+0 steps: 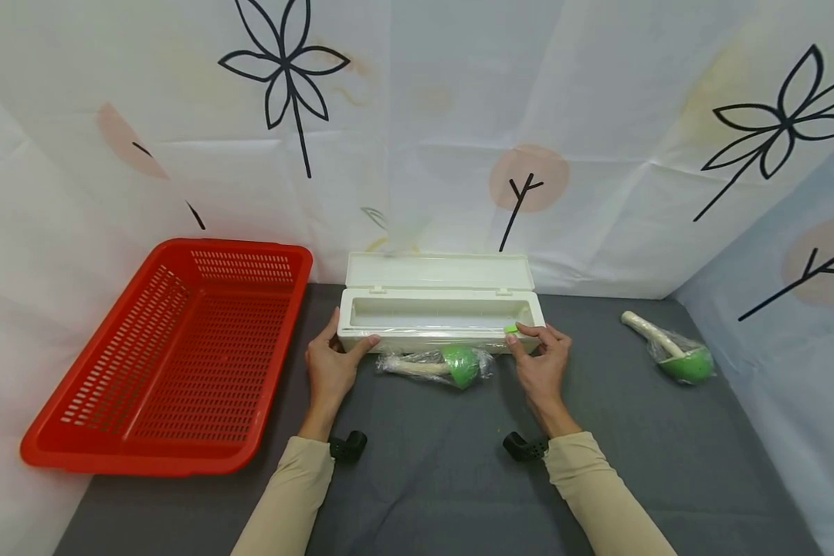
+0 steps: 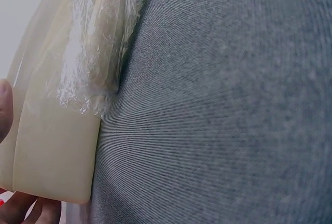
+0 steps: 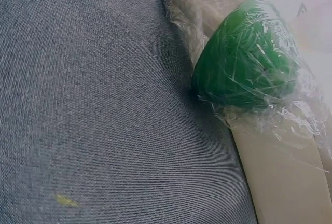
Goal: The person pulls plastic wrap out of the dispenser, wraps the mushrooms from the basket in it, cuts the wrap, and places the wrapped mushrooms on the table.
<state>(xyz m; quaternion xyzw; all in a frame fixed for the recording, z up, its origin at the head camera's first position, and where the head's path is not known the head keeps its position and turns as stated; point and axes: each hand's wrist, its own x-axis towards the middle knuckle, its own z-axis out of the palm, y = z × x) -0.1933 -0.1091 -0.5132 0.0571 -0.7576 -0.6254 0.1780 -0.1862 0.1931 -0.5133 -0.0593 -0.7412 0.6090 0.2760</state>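
Note:
A long white cling film box (image 1: 441, 340) stands on the table with its lid (image 1: 438, 271) raised at the back. My left hand (image 1: 331, 372) grips its left end, thumb at the front edge and fingers round the end face. At the right front edge, my right hand (image 1: 544, 374) pinches a small green slider (image 1: 511, 329) between thumb and forefinger. Against the box's front lies a green ladle (image 1: 461, 365) with a cream handle, wrapped in clear film. In the right wrist view its green bowl (image 3: 244, 58) shows under wrinkled film; the right hand is out of that view.
To the left stands a red perforated basket (image 1: 288, 324). Another film-wrapped green ladle (image 1: 688, 365) with a cream handle lies at the far right on the grey tablecloth (image 1: 639, 455). A white patterned cloth (image 1: 424, 177) hangs behind the table.

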